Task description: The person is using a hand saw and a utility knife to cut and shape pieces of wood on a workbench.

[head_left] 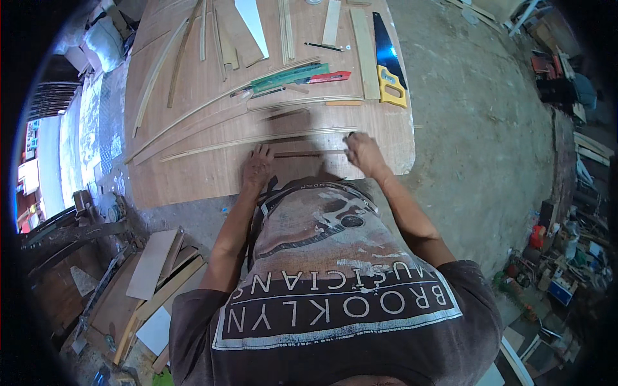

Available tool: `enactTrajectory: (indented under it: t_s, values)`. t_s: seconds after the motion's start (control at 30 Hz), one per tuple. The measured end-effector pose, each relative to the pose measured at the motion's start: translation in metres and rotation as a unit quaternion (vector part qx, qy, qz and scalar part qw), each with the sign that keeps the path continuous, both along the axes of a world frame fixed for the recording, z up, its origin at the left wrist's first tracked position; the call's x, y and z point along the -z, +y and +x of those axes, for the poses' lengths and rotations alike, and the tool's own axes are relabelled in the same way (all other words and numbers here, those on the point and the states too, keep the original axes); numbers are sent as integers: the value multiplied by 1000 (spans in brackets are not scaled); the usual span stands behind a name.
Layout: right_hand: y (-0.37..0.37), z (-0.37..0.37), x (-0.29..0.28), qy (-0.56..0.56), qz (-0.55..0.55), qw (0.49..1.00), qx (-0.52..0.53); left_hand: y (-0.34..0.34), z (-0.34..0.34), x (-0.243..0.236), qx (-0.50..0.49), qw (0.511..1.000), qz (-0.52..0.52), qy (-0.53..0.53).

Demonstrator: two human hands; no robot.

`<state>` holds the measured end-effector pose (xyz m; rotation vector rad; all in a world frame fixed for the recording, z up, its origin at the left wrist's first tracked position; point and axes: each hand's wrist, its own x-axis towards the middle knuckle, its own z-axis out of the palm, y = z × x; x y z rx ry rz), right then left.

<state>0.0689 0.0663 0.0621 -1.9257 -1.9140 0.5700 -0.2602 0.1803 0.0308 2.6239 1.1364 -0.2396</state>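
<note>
A narrow wooden strip with a dark edge [306, 155] lies across the near part of the plywood tabletop [161, 186]. At its left part, my left hand [259, 166] rests with fingers apart over the strip and the board. My right hand [365, 155] is closed at the strip's right part, gripping a small dark thing whose kind is unclear. Just beyond both hands runs a long pale strip [212, 147], with shadows falling near it.
Farther back lie wood strips [286, 26], green and red tools [290, 76] and a yellow-handled saw [391, 83]. Offcuts [151, 264] are piled at lower left. Concrete floor [476, 148] runs along the right, with clutter [557, 270] beyond it.
</note>
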Motion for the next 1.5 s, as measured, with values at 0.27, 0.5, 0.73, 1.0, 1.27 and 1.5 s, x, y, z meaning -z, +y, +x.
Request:
enactTrajectory:
  t_s: [0.27, 0.5, 0.73, 1.0, 1.27, 1.5]
  values:
    - [-39, -1, -1, 94, 50, 991, 86, -6, 1, -14, -24, 991, -71, -115]
    - [-61, 25, -20, 218, -60, 967, 118, -24, 17, -26, -64, 965, -201, -159]
    - [-82, 59, -20, 184, -60, 978, 78, -31, 57, -65, 1, 961, -247, -126]
    - [-66, 34, -32, 105, -25, 994, -25, -55, 100, -104, -9, 968, -218, -126]
    - [-84, 6, -28, 156, -91, 976, 126, -60, 85, -89, 34, 969, -219, -105]
    - [-105, -79, 8, 184, -18, 978, 98, -31, 82, -93, 140, 950, -246, -134]
